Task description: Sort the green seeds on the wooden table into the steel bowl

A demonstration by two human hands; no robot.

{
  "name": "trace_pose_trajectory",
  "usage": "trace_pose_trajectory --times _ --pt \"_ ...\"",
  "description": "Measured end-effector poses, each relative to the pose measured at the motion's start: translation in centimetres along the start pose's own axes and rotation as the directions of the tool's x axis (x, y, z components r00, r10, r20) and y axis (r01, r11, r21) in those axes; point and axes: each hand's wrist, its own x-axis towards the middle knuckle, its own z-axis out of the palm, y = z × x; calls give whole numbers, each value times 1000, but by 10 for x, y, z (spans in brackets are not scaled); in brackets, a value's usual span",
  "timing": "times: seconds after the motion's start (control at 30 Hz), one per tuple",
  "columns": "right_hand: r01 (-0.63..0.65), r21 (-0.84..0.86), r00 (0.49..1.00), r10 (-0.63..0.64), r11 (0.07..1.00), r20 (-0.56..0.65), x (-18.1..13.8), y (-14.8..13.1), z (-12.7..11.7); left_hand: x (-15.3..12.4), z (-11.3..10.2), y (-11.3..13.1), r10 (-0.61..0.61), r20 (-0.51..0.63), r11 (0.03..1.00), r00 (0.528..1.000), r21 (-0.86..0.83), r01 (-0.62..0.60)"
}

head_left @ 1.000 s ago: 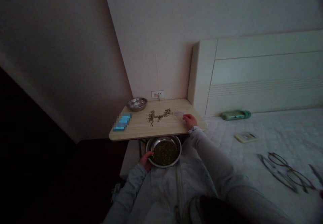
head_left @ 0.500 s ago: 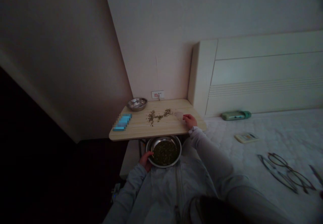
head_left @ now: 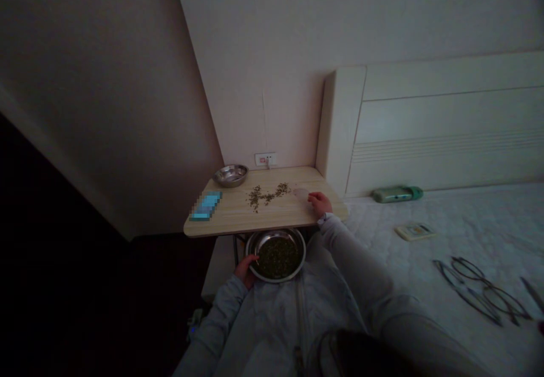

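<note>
A steel bowl (head_left: 257, 243) full of small green bits rests on my lap, just below the table's near edge. My left hand (head_left: 245, 268) grips its left rim. My right hand (head_left: 320, 203) lies on the small wooden table (head_left: 238, 216) near its right edge, fingers curled against a pale, thin piece (head_left: 301, 193) that is hard to make out. A loose scatter of green bits (head_left: 267, 194) lies on the table left of that hand.
An empty steel bowl (head_left: 230, 174) stands at the table's back left, a blue flat object (head_left: 205, 205) at its left front. A wall socket (head_left: 266, 159) is behind. On the bed to the right lie a green case (head_left: 396, 194), a small card (head_left: 415, 231) and wire hangers (head_left: 480, 289).
</note>
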Motion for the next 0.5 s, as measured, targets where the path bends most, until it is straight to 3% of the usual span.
trace_pose_trajectory --times 0.5 --pt "15 -21 1000 -15 1000 13 2 5 1 -5 5 2 6 -11 1000 1000 -4 -6"
